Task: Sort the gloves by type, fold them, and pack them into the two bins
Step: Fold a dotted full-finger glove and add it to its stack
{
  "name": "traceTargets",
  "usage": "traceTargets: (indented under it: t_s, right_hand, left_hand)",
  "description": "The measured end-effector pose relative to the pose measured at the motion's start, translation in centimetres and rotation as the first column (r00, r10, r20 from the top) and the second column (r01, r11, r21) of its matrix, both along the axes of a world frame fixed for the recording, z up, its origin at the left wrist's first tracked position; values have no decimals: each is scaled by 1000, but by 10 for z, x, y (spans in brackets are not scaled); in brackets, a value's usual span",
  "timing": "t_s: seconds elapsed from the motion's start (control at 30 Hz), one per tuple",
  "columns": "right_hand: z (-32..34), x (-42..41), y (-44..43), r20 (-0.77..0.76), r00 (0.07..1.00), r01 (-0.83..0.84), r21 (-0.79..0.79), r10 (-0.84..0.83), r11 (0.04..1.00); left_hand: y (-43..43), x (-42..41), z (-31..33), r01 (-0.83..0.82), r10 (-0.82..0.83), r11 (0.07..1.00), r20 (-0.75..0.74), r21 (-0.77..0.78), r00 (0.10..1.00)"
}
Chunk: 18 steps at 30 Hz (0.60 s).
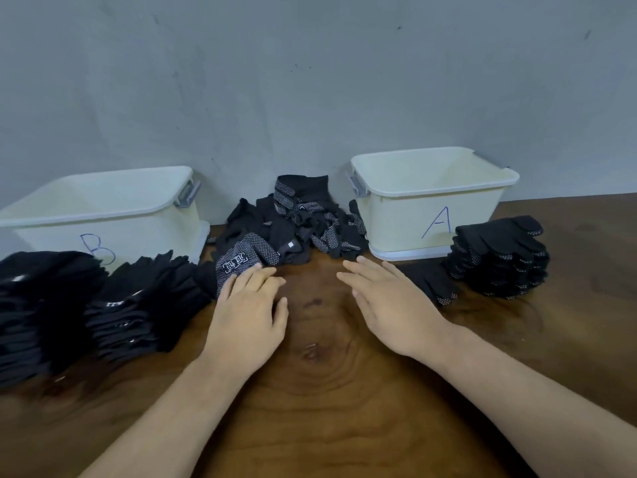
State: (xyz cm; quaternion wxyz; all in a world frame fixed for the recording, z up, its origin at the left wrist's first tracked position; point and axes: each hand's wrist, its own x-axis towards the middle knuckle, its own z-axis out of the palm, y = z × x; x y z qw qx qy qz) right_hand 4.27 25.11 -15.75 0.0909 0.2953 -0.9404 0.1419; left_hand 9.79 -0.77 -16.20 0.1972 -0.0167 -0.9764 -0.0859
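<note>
My left hand lies palm down on the brown wooden table. Its fingers are loose and a little bent, and the tips touch the edge of a black glove with white dots and a white label. It holds nothing. My right hand is flat too, with fingers straight and spread a bit, and it is also holding nothing.

Just beside my right hand lies one flat black dotted glove. Between my hands and the grey wall is a messy pile of loose black gloves.

On my left are two tall stacks of plain black gloves. Behind them stands a pale plastic bin marked B. On my right is a neat stack of black dotted gloves, just beside a pale plastic bin marked A. I cannot see any gloves inside the bins.
</note>
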Motion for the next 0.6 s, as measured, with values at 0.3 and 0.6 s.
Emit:
traceTargets:
  t_s: [0.3, 0.6]
  right_hand:
    - [-15, -21, -71, 107, 994, 2, -87, 7, 996]
    - [16, -45, -100, 47, 998, -25, -232, 37, 973]
  left_hand:
    - [-10, -3, -7, -73, 65, 996, 137, 50, 988]
    - [-4, -3, -3, -46, 43, 999, 132, 20, 990]
